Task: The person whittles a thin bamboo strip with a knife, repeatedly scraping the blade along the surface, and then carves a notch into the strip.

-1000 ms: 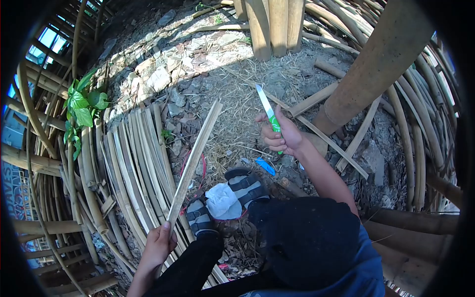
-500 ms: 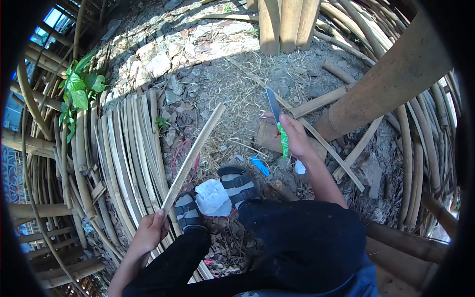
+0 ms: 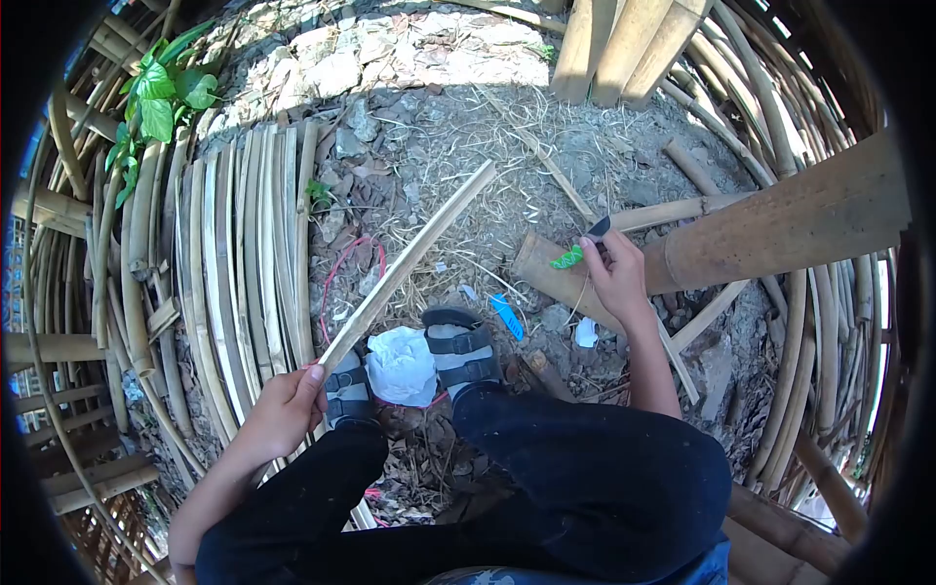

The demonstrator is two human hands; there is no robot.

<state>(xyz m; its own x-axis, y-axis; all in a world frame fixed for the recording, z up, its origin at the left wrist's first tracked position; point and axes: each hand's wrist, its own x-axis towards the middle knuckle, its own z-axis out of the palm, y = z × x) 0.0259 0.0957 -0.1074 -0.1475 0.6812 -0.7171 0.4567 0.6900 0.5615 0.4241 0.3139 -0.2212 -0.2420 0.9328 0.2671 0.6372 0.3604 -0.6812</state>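
Observation:
My left hand [image 3: 285, 411] is closed around the lower end of a long split bamboo strip [image 3: 408, 261], which slants up and to the right over the ground. My right hand [image 3: 618, 277] pinches a knife whose green and white patterned handle [image 3: 566, 257] points left; a short part of its dark blade [image 3: 600, 227] shows above the fingers. Just behind that hand lies a thick bamboo piece [image 3: 546, 268]. A blue plastic sheath-like piece [image 3: 507, 316] rests on the soil, below and left of the knife.
Many bamboo strips [image 3: 234, 263] lie side by side at the left. A white crumpled bag [image 3: 402, 367] sits between my sandalled feet [image 3: 460, 351]. A thick bamboo pole [image 3: 780, 239] crosses at the right. Beyond are bamboo posts [image 3: 624, 49], straw and stones.
The knife has turned in my right hand: its blade stood up and forward before, and now its handle points left. The bamboo strip sits slightly higher in view.

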